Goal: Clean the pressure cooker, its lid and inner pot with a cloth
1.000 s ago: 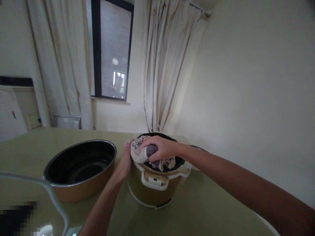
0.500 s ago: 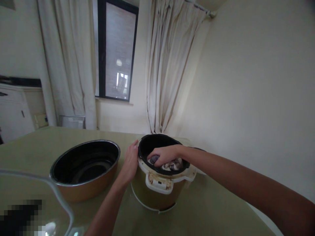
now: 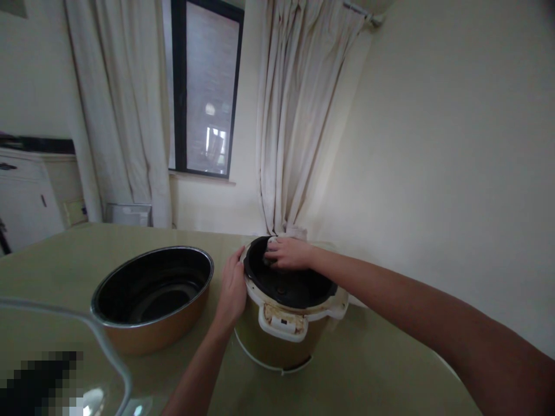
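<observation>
A cooker body (image 3: pixel 255 341), likely an electric pressure cooker, stands on the table with no lid and a dark interior (image 3: pixel 295 289). Its white rim has brownish stains around the front latch (image 3: pixel 284 323). My left hand (image 3: pixel 233 289) lies along the cooker's left side, fingers stretched out and touching it below the rim. Inside the far part of the opening, my right hand (image 3: pixel 288 253) is closed on a crumpled, pale and dark cloth (image 3: pixel 272 241), pressed near the back inner wall. My hand partly hides the cloth.
Left of the cooker sits a wide inner pot (image 3: pixel 151 335), black inside and orange-brown outside. A grey cable (image 3: pixel 102 341) curves across the near left. The green table (image 3: pixel 368 370) meets a wall and curtain (image 3: pixel 288 144) behind. A pale item (image 3: pixel 297 232) shows behind the cooker.
My right hand and the cloth have moved from the near side of the cooker's interior to its far side, uncovering the bottom. My left hand stays against the cooker.
</observation>
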The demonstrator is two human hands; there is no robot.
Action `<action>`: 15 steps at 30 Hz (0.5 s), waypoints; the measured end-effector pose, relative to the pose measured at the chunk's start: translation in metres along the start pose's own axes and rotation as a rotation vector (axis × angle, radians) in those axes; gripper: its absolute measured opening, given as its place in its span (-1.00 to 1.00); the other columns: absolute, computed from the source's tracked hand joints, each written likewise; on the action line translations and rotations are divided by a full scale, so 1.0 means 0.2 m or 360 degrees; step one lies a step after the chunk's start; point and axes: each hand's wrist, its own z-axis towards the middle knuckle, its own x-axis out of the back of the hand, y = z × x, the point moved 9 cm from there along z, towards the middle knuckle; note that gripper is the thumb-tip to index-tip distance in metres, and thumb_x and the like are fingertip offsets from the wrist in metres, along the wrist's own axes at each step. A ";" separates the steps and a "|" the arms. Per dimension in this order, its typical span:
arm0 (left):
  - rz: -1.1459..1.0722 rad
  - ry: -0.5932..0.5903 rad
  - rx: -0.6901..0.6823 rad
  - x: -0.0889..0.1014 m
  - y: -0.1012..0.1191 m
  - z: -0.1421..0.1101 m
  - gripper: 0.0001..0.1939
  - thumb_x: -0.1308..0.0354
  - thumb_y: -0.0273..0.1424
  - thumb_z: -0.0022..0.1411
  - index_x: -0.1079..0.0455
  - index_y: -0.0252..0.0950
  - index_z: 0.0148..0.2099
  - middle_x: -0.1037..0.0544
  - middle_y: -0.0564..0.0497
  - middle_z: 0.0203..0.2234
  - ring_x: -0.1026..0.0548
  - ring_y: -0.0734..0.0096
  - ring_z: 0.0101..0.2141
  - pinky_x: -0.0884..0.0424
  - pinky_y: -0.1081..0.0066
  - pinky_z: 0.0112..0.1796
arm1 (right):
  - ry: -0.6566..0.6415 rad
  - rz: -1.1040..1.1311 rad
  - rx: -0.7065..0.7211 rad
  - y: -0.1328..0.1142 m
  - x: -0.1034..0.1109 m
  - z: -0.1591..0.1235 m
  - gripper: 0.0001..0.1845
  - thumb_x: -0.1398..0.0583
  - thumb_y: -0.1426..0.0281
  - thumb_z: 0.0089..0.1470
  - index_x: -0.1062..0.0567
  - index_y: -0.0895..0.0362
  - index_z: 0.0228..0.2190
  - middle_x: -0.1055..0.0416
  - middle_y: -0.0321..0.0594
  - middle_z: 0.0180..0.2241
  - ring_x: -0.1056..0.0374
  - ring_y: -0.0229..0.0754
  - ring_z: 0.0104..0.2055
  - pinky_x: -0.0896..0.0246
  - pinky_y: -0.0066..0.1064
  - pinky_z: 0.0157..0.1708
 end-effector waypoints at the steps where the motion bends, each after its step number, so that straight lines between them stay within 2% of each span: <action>1: 0.0003 0.0003 0.0001 0.00 0.00 0.00 -0.45 0.17 -0.22 0.52 -0.39 -0.35 0.34 -0.49 -0.25 0.29 -0.37 0.10 0.34 -0.15 -0.01 0.41 | -0.0088 0.0032 -0.0109 0.02 -0.02 -0.04 -0.78 -0.25 0.40 0.34 -0.69 0.10 -0.06 -0.53 0.03 0.08 -0.35 0.08 0.10 -0.25 -0.19 -0.15; 4: 0.0003 0.0009 -0.0003 0.01 0.00 -0.01 -0.44 0.19 -0.21 0.53 -0.39 -0.36 0.34 -0.50 -0.25 0.29 -0.37 0.09 0.34 -0.14 -0.03 0.41 | -0.0396 0.0268 -0.0493 0.06 -0.07 -0.15 -0.61 -0.38 0.31 0.14 -0.67 0.11 0.01 -0.55 0.07 0.04 -0.42 0.15 0.06 -0.27 -0.22 -0.21; 6: 0.0003 0.0009 -0.0003 0.01 0.00 -0.01 -0.43 0.20 -0.21 0.53 -0.38 -0.37 0.35 -0.49 -0.26 0.29 -0.37 0.08 0.34 -0.15 -0.03 0.41 | -0.0609 0.0529 -0.0710 0.05 -0.09 -0.21 -0.58 -0.37 0.23 0.11 -0.68 0.09 0.00 -0.61 0.04 -0.05 -0.49 0.14 -0.04 -0.27 -0.23 -0.25; 8: 0.0000 0.0011 -0.0004 0.00 0.00 -0.01 -0.42 0.21 -0.21 0.54 -0.38 -0.39 0.35 -0.49 -0.28 0.30 -0.38 0.07 0.33 -0.16 -0.03 0.40 | -0.0797 0.0808 -0.0845 0.02 -0.10 -0.25 -0.56 -0.33 0.19 0.10 -0.70 0.09 -0.01 -0.64 0.00 -0.14 -0.53 0.10 -0.14 -0.27 -0.24 -0.27; 10: -0.0009 0.0032 0.0002 0.00 0.00 -0.01 -0.41 0.20 -0.19 0.54 -0.39 -0.40 0.35 -0.50 -0.29 0.28 -0.39 0.05 0.32 -0.17 -0.05 0.40 | -0.0890 0.1102 -0.0867 -0.02 -0.10 -0.24 -0.52 -0.33 0.21 0.08 -0.69 0.13 0.01 -0.65 -0.04 -0.17 -0.53 0.05 -0.19 -0.28 -0.27 -0.27; 12: -0.0021 0.0055 -0.0006 0.00 -0.01 -0.02 -0.41 0.19 -0.17 0.54 -0.40 -0.39 0.34 -0.50 -0.28 0.27 -0.39 0.02 0.32 -0.17 -0.06 0.39 | -0.0790 0.1465 -0.0784 -0.06 -0.07 -0.17 -0.55 -0.30 0.27 0.09 -0.69 0.19 -0.02 -0.64 -0.11 -0.18 -0.51 -0.02 -0.20 -0.30 -0.32 -0.23; 15: -0.0054 0.0073 -0.0027 0.00 -0.01 -0.02 -0.41 0.17 -0.14 0.54 -0.40 -0.37 0.35 -0.50 -0.28 0.28 -0.40 0.01 0.31 -0.17 -0.07 0.39 | -0.0373 0.2054 -0.0624 -0.08 0.01 -0.04 -0.67 -0.27 0.38 0.04 -0.67 0.23 -0.15 -0.61 -0.22 -0.20 -0.45 -0.11 -0.17 -0.31 -0.38 -0.14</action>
